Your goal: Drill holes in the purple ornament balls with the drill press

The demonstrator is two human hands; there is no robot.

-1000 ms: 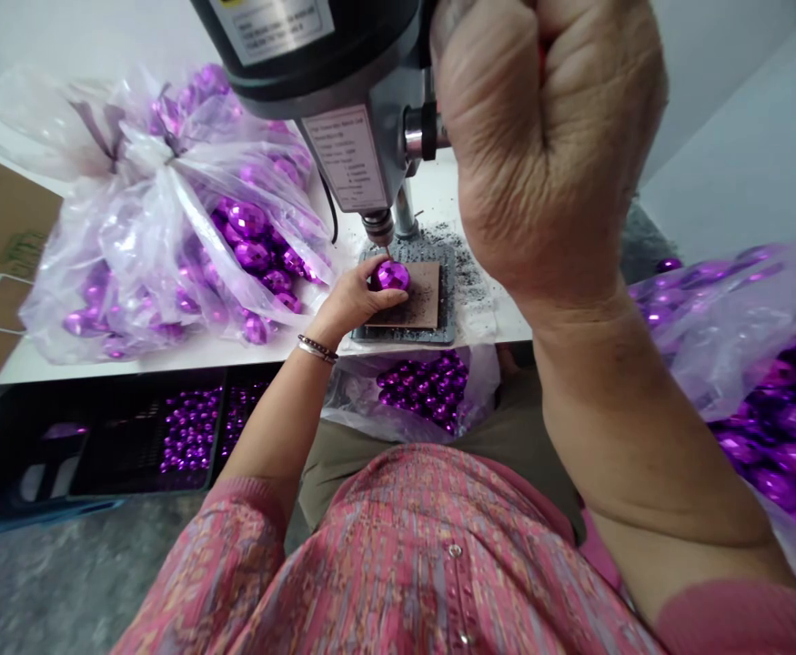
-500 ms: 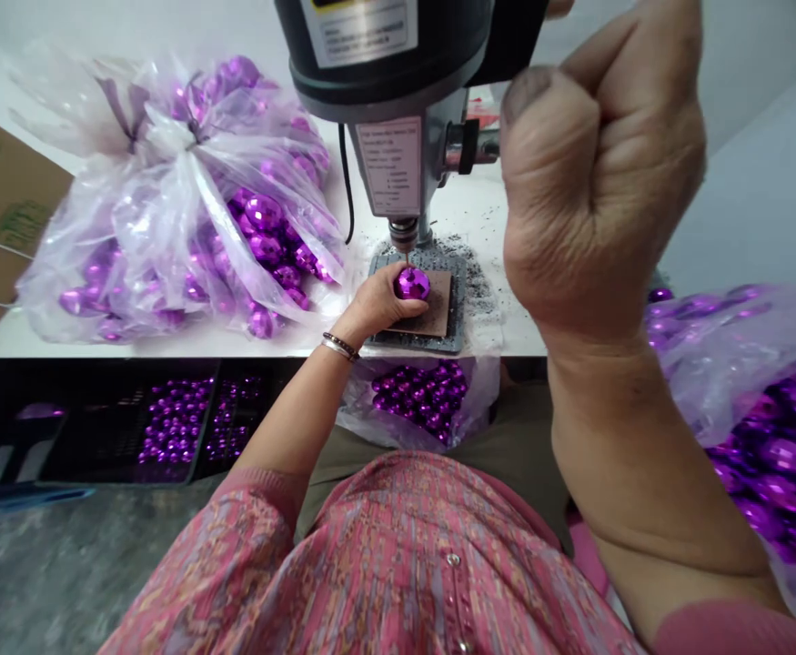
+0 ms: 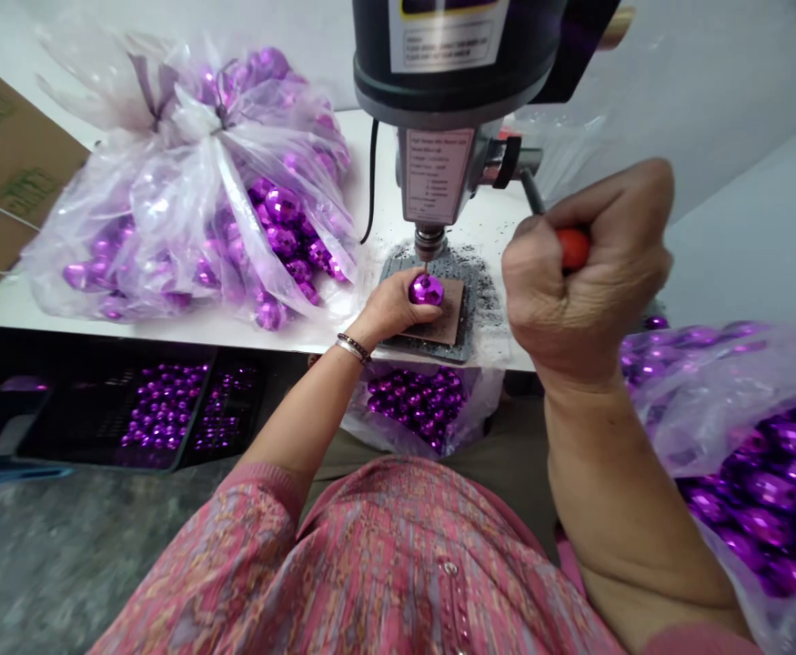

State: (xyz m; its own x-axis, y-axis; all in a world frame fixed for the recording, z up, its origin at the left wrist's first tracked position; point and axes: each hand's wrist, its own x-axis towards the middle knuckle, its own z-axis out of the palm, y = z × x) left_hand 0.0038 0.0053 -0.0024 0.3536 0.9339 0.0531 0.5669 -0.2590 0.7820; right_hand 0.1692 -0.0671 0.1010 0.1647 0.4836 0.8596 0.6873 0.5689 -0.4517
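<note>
- Purple faceted ball sits in the left hand, over a brown board.
- The left hand is half curled, its thumb along the ball's near side and its fingers bent round the far left, gripping it.
- The right hand, higher and nearer the camera, is closed in a fist around the red knob of the feed lever.
- Just above the left hand, the drill bit points down from the chuck at a dark spot on top of the ball; how deep it reaches, I cannot tell.
- Between the two hands, dark shavings litter the table beside the grey base plate.
- Left of the left hand lies a knotted plastic bag of larger purple balls; below that hand, another bag holds more.
</note>
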